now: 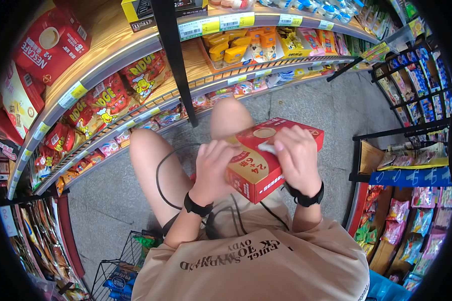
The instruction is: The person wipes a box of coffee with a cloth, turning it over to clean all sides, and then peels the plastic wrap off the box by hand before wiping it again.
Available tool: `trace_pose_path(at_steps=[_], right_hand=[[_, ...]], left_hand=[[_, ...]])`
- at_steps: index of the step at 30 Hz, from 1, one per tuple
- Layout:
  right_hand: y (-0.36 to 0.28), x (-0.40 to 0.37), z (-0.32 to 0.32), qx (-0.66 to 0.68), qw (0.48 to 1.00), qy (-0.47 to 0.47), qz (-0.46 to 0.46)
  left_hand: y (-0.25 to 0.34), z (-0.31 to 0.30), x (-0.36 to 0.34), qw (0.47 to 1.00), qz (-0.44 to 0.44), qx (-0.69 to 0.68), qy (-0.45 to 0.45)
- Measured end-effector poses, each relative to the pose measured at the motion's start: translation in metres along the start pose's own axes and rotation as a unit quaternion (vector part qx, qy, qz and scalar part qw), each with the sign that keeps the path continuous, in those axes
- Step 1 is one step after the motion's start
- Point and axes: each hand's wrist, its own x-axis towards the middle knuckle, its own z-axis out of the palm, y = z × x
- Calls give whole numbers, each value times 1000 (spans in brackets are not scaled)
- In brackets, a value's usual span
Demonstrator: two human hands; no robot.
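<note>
A red and gold box, marked "24+6" and with a cup pictured on it, is tilted above my lap. My left hand grips its left end, fingers curled over the edge. On the box's top face lies my right hand, fingers bent and closed on a small white piece that looks like a tissue or cloth. Most of that white piece is hidden under the fingers. Both wrists wear black bands.
Curved shelves run ahead and to the left, carrying snack bags and red Nescafe packs. A black post stands before them. A wire basket with packets sits by my left side. More racks of packets stand right.
</note>
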Motion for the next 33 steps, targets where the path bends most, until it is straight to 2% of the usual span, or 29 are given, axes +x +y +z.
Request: trace_pose_path(at_steps=[6,10,14,20,23,27,28,33], right_hand=[[-40,-2,9,6,998,13,-56],[-42,-1,12,29,997,21,-67],[-17,5,5,12,1000,14,-13],[48,4,3,88,993,39,74],[64,-1,6,74,994,47,62],[41,-6,12,9,993,111,28],[27,-6,8,-10,996,71,45],[-15,6,14,9,997,78,-25]], left_hand=[[-7,6,-9,1000,10,-2,5],[-9,5,-10,1000,7,-7,4],[-8,1,-6,1000,-8,-19,7],[-10,-3,-5,999,-12,-26,25],[-7,-3,-3,999,-14,-23,23],[-14,-5,-4,999,-15,-35,30],[-14,-4,-4,999,-17,-31,33],[-8,3,-2,998,-20,-31,49]])
